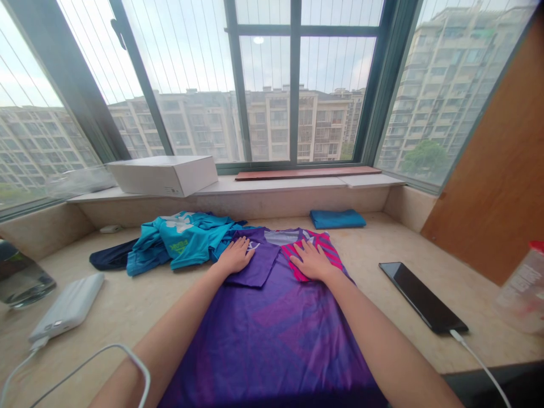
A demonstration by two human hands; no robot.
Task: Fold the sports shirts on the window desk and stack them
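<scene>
A purple T-shirt (272,340) lies spread on the stone sill in front of me, its neckline at the far end and its lower part reaching toward me. Both sleeves are folded inward over the body; the right one has pink stripes. My left hand (235,255) rests flat on the purple left sleeve, fingers stretched out. On the pink striped sleeve lies my right hand (311,259), also flat with its fingers spread. Neither hand grips the cloth. Just beyond the left hand, a heap of turquoise and blue clothes (187,241) touches the shirt.
A folded blue cloth (338,219) lies at the back. To the right are a phone (423,294) on a white cable and a clear container (525,289). On the left sit a white power bank (68,306) and a glass vessel (21,277). A white box (164,174) stands on the ledge.
</scene>
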